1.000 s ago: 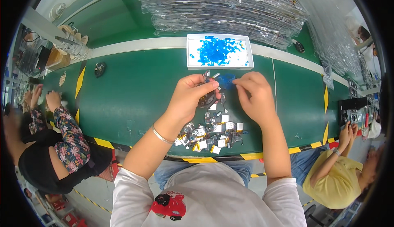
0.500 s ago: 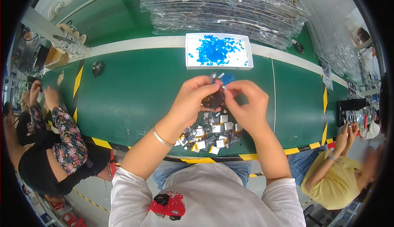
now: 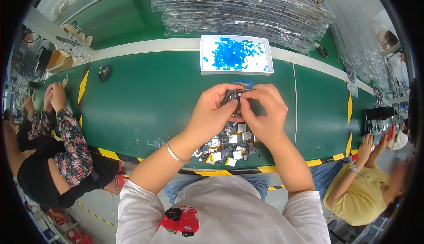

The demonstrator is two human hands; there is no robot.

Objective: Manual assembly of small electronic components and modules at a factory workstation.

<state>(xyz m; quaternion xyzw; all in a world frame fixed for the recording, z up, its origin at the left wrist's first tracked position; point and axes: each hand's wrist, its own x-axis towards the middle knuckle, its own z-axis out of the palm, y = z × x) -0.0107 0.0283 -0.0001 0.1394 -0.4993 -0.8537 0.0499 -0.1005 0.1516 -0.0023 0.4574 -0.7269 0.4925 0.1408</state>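
My left hand (image 3: 209,110) is closed round a small black plastic housing (image 3: 231,95) with parts inside, its thumb lying over the face. From the other side, my right hand (image 3: 268,108) reaches in with thumb and forefinger pinched on a small pale piece (image 3: 240,95) at the housing's edge. How that piece joins the housing is too small to tell. Just beyond my fingertips lies a blue scrap of film (image 3: 244,83). Below my hands, a pile of small silver battery packs (image 3: 233,149) with yellow edges is mixed with small dark parts.
A white open box (image 3: 204,66) holding many blue film pieces stands ahead. Stacked clear plastic trays (image 3: 238,10) rise behind it. A dark part (image 3: 104,73) sits at the left of the green bench (image 3: 137,94). Other people work at both sides, beyond the yellow-black tape.
The black housing has tilted up and moved slightly away from me, its inside now showing more. My left thumb lies across it, and my right fingers have come close against it.
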